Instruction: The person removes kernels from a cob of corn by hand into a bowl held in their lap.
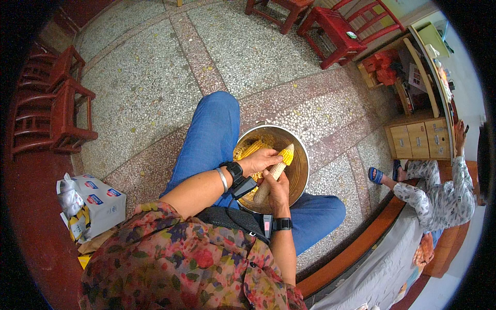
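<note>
Between my knees stands a round metal pot with a bright rim. Over its opening I hold a corn cob, slanted with its pointed end up and to the right. Yellow kernels cover only a band near that tip; the lower length is bare and pale. My right hand is wrapped around the bare middle of the cob. My left hand has its fingers on the cob just beside the kernel band. Inside the pot lie yellow ears of corn and loose kernels, partly hidden by my left hand and wrist.
Red wooden chairs line the left side, and another red chair stands at the top right. A white printed bag sits at my left. On the right, a person in patterned clothing sits by a wooden desk.
</note>
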{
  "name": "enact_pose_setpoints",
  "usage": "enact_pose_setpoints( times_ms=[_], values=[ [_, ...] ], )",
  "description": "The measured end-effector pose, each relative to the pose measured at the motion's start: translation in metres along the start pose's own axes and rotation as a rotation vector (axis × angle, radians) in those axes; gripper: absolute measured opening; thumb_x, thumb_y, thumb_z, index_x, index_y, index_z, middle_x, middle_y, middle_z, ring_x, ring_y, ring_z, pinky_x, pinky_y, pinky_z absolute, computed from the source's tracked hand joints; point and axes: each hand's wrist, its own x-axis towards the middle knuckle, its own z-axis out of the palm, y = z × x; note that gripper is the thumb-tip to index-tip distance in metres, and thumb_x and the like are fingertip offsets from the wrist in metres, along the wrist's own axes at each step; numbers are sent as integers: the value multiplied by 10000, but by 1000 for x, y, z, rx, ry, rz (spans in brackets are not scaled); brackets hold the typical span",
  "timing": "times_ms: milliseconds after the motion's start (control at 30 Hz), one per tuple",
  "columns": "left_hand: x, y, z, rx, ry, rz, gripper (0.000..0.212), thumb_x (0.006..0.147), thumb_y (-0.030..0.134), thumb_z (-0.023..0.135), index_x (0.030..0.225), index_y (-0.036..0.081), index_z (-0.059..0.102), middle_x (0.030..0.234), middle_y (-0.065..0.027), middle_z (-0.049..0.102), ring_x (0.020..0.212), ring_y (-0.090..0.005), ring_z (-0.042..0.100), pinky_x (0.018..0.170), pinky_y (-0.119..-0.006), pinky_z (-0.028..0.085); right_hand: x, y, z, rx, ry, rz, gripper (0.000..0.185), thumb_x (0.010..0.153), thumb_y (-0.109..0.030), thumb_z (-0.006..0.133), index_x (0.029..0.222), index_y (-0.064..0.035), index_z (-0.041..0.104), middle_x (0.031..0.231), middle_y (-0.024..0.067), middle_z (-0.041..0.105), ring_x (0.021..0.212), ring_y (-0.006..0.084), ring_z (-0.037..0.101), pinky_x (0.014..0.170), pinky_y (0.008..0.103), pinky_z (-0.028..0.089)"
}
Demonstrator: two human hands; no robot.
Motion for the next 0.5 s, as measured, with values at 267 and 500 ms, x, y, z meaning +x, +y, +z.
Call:
enact_pose_setpoints(
  times_ms=[267,500],
  values=[
    [2,-6,-4,-4,52,18,371,911,206,566,1174,-48,507,1034,-110,620,914,-155,603,793,-271,488,7,13,-11,-89,-7,-8,232,865,-128,609,1049,-17,521,797,40,590,635,142,588,559,265,491],
    [0,-1,-3,11,18,-1,272,906,137,562,1110,-34,507,1020,-101,604,908,-164,600,783,-288,499,3,9,-7,-83,8,8,211,878,-146,589,1033,-22,516,776,43,580,624,142,576,549,269,476]
  ],
)
